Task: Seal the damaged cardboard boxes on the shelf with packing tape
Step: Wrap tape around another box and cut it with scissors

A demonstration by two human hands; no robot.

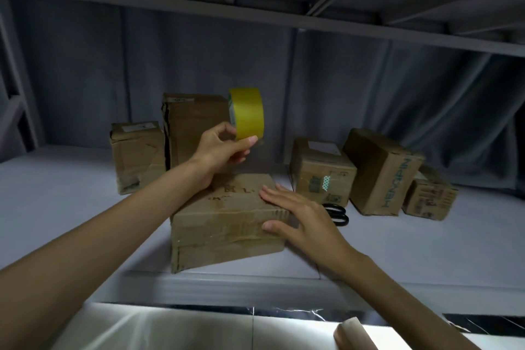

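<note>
A worn cardboard box point(224, 224) lies flat at the front edge of the grey shelf point(71, 207), one corner hanging slightly over the edge. My right hand point(298, 213) rests flat on its right end, fingers on top and thumb on the front face. Above the box's back edge, my left hand point(221, 148) holds up a yellow roll of packing tape point(248, 112), pinched between thumb and fingers. Whether a strip is pulled from the roll I cannot see.
Two dented boxes point(139, 156) point(193, 125) stand behind at the left; the taller one has a split edge. Three more boxes point(322, 170) point(382, 170) point(429, 193) sit at the right. Black-handled scissors point(338, 214) lie beside my right hand. Another shelf hangs overhead.
</note>
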